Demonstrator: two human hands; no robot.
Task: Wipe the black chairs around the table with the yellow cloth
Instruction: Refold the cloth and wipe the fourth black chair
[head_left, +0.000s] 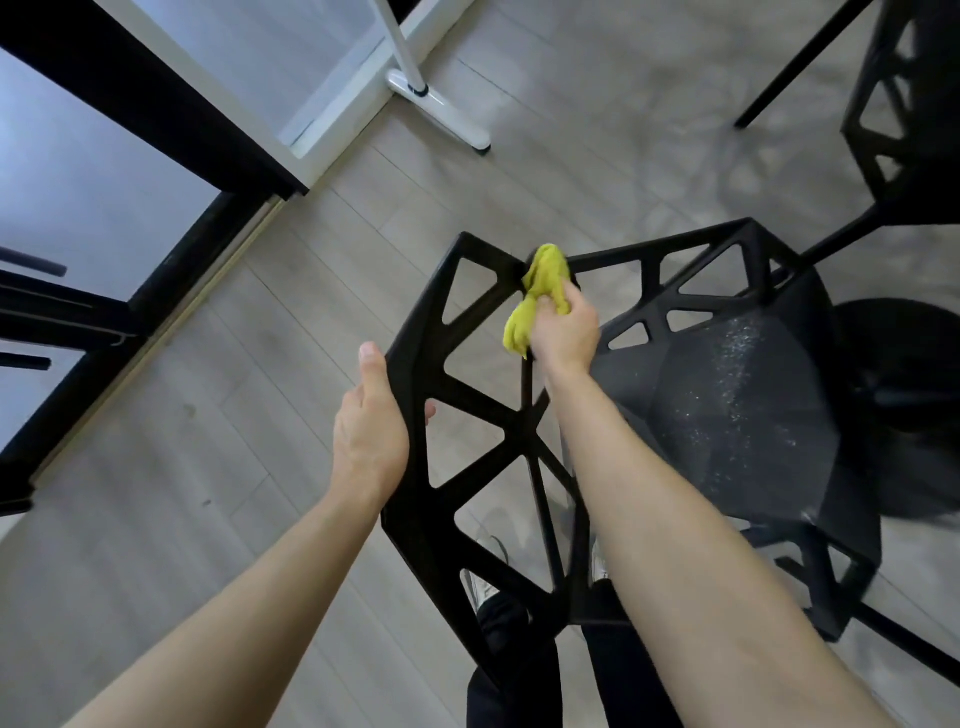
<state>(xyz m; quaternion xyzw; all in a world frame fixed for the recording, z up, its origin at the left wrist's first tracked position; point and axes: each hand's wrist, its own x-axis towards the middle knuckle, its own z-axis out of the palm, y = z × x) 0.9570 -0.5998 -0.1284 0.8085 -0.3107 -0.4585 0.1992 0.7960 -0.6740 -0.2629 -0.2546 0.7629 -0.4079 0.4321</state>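
A black chair (467, 395) with an open triangular lattice back stands right below me, its dusty seat (727, 415) to the right. My left hand (371, 421) grips the left edge of the chair back, thumb up along the frame and fingers curled behind it. My right hand (563, 332) holds a bunched yellow cloth (540, 291) and presses it against the upper strut of the back, near its top corner. Part of the cloth hangs below my fist.
A second black chair (904, 104) stands at the upper right beside a thin black table leg (795, 67). A white stand foot (441, 111) lies on the light wood floor. Black-framed glass panels (156, 130) fill the left. My feet show below the chair.
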